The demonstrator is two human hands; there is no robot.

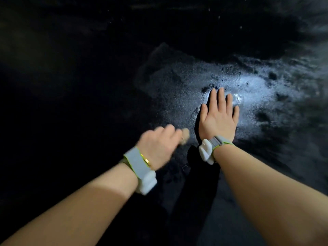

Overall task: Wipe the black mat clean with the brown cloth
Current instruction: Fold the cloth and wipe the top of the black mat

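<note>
Head view, dim light. The black mat [177,82] fills almost the whole field; it is the largest item and lies flat beneath both arms. Its right half carries a pale, glistening patch [252,86], brightest just beyond the right fingertips, with dark spots and streaks scattered through it. Whether this sheen is moisture, residue or only reflected light cannot be told. The left half is too dark to judge.

The right hand [219,115] lies palm down on the mat, its 4 fingers straight and close together, thumb apart, holding nothing; it appears to steady the mat. The left hand [159,143] is motion-blurred, its fingers curled; a small tan shape [185,134] projects past the knuckles. This may be a fold of the brown cloth or simply a blurred finger, and the picture does not settle which, so whether this hand grips anything cannot be told. No other cloth is visible anywhere.

Each wrist bears 1 grey strap with a white module: left wristband [140,166], right wristband [211,148]. A thin gold bangle [146,160] sits beside the left strap.

Progress, as a judgement: wiping seems under way but unfinished. The mottled patch on the right still looks uneven, and that region probably remains to be covered.
</note>
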